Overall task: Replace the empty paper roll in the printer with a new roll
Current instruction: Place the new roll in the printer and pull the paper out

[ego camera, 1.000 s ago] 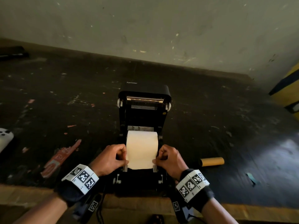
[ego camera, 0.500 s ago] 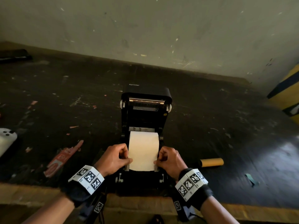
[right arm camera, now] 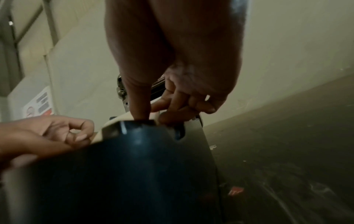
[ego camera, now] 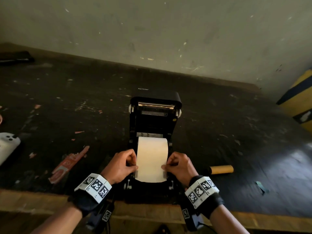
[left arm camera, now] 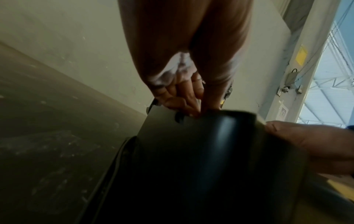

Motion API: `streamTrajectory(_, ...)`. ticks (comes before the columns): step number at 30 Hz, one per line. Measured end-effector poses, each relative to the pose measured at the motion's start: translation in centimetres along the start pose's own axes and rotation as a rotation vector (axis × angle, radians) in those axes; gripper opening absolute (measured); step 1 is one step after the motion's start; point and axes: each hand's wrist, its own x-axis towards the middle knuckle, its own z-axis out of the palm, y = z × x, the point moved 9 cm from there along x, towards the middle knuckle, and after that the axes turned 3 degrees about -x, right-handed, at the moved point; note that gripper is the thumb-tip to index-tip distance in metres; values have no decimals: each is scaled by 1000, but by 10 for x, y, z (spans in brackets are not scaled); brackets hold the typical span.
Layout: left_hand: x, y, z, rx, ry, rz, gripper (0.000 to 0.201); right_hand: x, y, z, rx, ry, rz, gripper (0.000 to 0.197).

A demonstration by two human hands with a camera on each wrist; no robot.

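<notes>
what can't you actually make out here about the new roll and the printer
- Head view: the paper covers the printer bay, so the roll's seating is hidden.
- Head view: the lid label is too small to read.
- Wrist views: the blurred dark printer body hides where the left hand and right hand pinch the paper.

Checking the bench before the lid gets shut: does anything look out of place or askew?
The paper runs straight between the hands in the open printer. A brown cardboard core lies loose on the table to the right, among torn scraps and a red wrapper.
</notes>
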Motion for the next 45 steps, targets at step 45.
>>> streamTrajectory(45,-74,34,42,339,32,353,46,-105,-38,25,-485,-8,-569,8)
